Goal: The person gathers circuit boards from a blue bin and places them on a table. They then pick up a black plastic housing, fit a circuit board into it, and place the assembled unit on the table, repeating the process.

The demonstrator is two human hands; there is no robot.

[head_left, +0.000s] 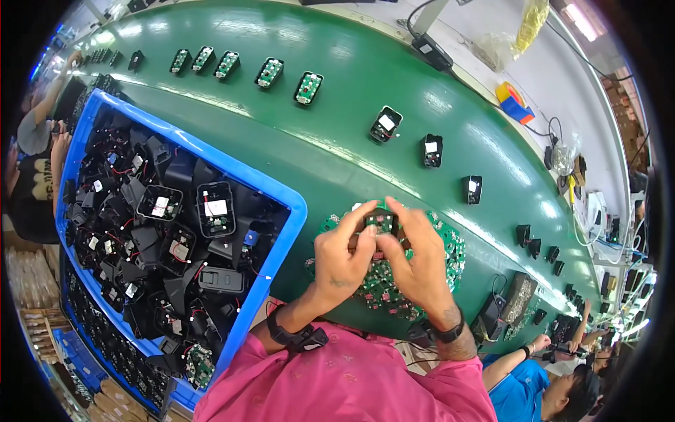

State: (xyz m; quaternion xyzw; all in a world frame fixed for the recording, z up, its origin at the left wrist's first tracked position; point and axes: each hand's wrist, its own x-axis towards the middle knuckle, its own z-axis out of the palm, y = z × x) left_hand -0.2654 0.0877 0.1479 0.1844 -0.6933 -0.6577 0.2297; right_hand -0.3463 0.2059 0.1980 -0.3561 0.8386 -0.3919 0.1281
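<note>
Just above a heap of green circuit boards point(385, 290), my two hands meet around a small black case with a green circuit board point(380, 224) in it. My left hand point(341, 257) grips the case from the left, its thumb on the near side. From the right, my right hand point(420, 257) closes on it, fingertips at the far edge and thumb at the board. The fingers hide much of the case's sides.
To my left, a blue bin point(299, 211) is heaped with black cases point(215, 211) and thin wires. Cases with boards point(309, 88) line the green table point(337, 151), alongside cases with white parts point(432, 151). A tape roll point(515, 104) lies far right; a co-worker in blue point(520, 383) sits lower right.
</note>
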